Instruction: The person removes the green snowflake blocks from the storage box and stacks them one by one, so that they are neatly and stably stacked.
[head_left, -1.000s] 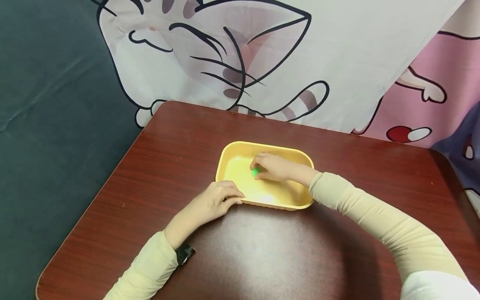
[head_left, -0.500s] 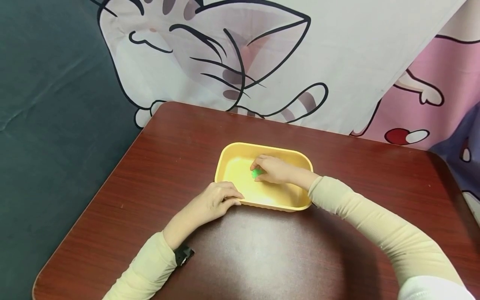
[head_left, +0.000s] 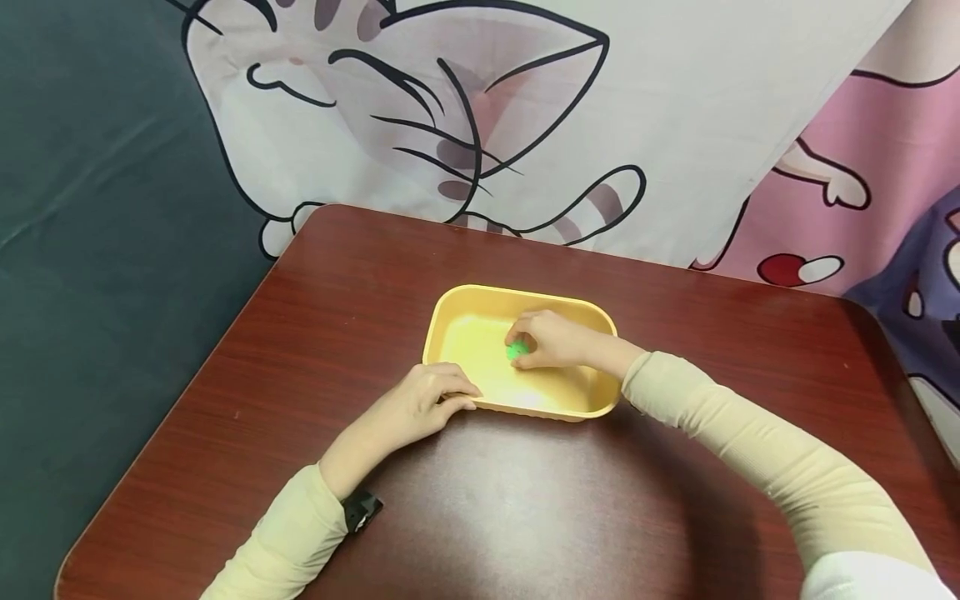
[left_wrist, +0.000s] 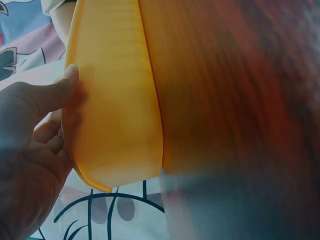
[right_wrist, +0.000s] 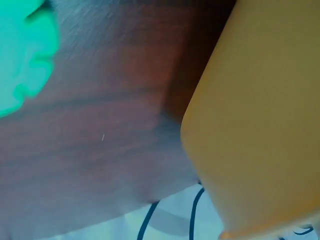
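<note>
A yellow plastic basin stands on the table. My left hand grips its near rim at the left corner. In the left wrist view the thumb presses the outer wall, with the other fingers curled at the rim. Inside the basin, my right hand pinches a small green ball between thumb and fingertips, low over the basin floor. The hand hides part of the ball. The right wrist view shows the basin's outer wall and a notched, bright green shape very close at the left edge.
The dark red wooden table has rounded corners and ends at a curtain printed with a cartoon cat. A dark green cloth hangs at the left. A black wrist device sits on the left wrist.
My right hand has shifted slightly rightward inside the basin with the green ball, and more of the ball shows. The left hand keeps its grip on the rim. The head view has turned slightly.
</note>
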